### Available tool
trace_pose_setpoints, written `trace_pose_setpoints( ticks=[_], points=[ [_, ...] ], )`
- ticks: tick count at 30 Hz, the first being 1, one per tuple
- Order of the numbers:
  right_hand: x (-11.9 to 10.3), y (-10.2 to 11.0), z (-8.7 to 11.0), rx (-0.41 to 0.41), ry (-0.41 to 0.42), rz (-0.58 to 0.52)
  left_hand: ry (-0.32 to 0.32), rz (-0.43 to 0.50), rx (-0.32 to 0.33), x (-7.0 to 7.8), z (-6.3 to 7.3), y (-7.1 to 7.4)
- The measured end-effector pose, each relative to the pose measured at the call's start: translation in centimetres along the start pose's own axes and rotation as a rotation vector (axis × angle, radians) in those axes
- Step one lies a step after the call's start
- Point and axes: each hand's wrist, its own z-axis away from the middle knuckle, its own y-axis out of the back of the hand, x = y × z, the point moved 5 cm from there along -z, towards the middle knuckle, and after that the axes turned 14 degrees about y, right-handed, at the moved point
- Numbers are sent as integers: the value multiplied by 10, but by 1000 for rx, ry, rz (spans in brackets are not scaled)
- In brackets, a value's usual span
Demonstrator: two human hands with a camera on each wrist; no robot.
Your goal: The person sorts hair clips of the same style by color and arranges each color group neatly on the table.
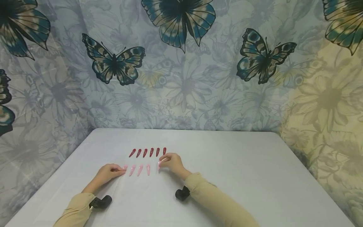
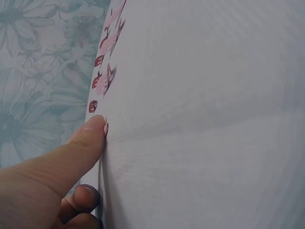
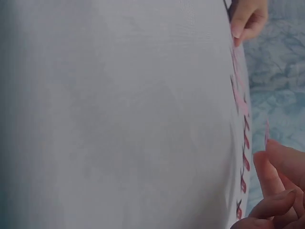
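A row of several dark red snap hair clips (image 1: 151, 152) lies on the white table. Nearer to me is a row of pink snap hair clips (image 1: 140, 170). At the left end of that row my left hand (image 1: 109, 173) pinches the outermost pink clip (image 1: 125, 167), which the thumb partly hides in the left wrist view. My right hand (image 1: 173, 164) holds another pink clip (image 3: 267, 133) between thumb and finger, to the right of the pink row and just below the rightmost red clip (image 1: 164, 151). In the right wrist view this clip stands clear of the tabletop.
The white-covered table (image 1: 241, 167) reaches back to a butterfly-and-flower patterned cloth (image 1: 187, 94). Bare tabletop spreads to the right of the clips. A black wrist device sits at each cuff, the left one (image 1: 102, 202) and the right one (image 1: 182, 193) close above the table.
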Motion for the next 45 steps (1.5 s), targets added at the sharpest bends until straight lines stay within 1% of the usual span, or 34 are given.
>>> trace_pose_setpoints(
  ticks=[7,10,13,19,24,28,31,38,43,45],
  points=[
    [-3,-15,-2,-39,53,127,1,20,-13,-1,0,-1],
    [-6,-19,-2,-49,64,149,-3,19,-9,-2,0,-1],
    [-7,-21,-2,-45,56,165,-3,20,-5,-3,-1,0],
    [-3,-23,-1,-21,37,233,6,22,-16,-2,0,0],
    [-2,-24,0,-8,72,303,5,20,-12,-2,-1,0],
    [-2,-24,1,-4,101,317,14,22,-9,-3,-4,-1],
    [-3,-24,2,-3,108,326,15,24,-8,-4,-6,-2],
    [-2,-25,5,9,140,400,9,24,-4,-4,-5,-2],
    [-4,-26,7,13,115,412,5,16,-2,-3,-3,-2],
    [-4,-27,7,15,110,412,12,18,-3,-3,-2,-2]
  ],
)
